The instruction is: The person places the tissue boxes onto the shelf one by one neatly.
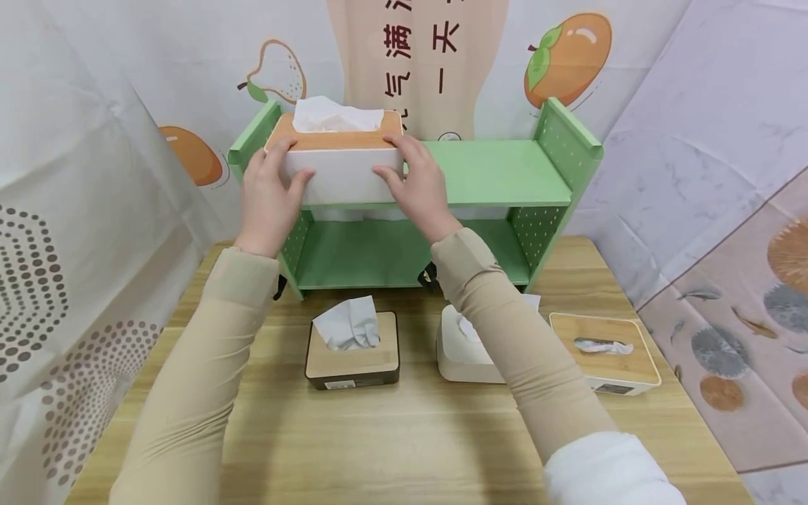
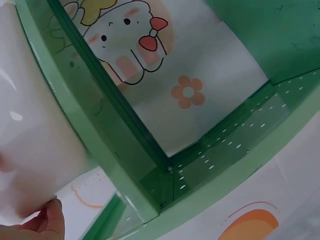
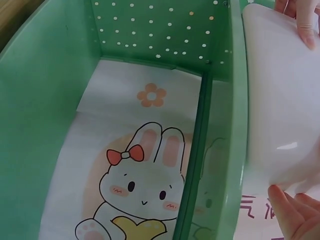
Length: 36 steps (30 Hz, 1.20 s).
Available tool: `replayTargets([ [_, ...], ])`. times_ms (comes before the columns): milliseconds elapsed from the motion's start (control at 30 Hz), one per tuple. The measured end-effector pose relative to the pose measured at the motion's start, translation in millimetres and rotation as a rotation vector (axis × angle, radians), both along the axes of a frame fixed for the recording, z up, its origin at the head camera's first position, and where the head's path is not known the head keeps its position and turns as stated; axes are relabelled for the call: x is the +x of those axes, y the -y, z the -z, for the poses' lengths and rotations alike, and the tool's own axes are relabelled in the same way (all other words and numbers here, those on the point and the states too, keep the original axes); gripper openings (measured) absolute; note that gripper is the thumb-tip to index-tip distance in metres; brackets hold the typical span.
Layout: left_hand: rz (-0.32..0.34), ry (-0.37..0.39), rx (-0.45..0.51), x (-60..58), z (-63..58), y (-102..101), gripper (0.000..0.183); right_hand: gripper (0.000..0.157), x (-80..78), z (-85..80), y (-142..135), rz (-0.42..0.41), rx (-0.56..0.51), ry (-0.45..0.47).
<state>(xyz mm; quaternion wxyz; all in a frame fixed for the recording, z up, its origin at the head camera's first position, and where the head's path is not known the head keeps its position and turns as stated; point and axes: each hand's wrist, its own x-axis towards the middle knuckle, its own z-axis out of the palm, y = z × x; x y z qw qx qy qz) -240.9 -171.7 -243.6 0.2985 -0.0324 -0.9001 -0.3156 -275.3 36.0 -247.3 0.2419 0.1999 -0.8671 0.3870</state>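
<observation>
One long tissue box [image 1: 334, 179] is up high, at the left part of the green shelf [image 1: 499, 172], by its top board. It has white sides and a wood lid [image 1: 341, 141]. Its long way goes left to right, in line with the shelf's near edge. The lid faces up, a white tissue [image 1: 331, 116] sticks up out of it, and one long white side faces the person. I cannot tell if its bottom touches the board.

The left hand [image 1: 268, 200] grips the left end, with its thumb on the near side. The right hand [image 1: 421, 184] grips the right end, with its thumb on the near side too and a finger up at the lid's edge.

Both wrist views show a paper with a bunny [image 3: 145, 185] by the shelf.

Three more boxes sit on the wood table [image 1: 391, 449], nearer than the shelf. A black box [image 1: 353, 361] with a wood lid is on the left, its tissue poking up. A rounded white box [image 1: 463, 368] is in the middle, partly hidden by the right arm. A wood-topped white box [image 1: 606, 365] is on the right, its slot going left to right.
</observation>
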Motion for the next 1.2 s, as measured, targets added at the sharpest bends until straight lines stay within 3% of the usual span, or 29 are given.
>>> replayTargets([
  [567,-0.004,0.033,0.034,-24.3,2.8,2.6,0.051,0.052,-18.6,-2.8,3.8,0.036,0.048,0.084],
  [1200,-0.022,0.086,0.074,-36.6,-1.6,3.7,0.053,0.053,-32.6,-7.9,11.4,0.046,0.074,0.161],
])
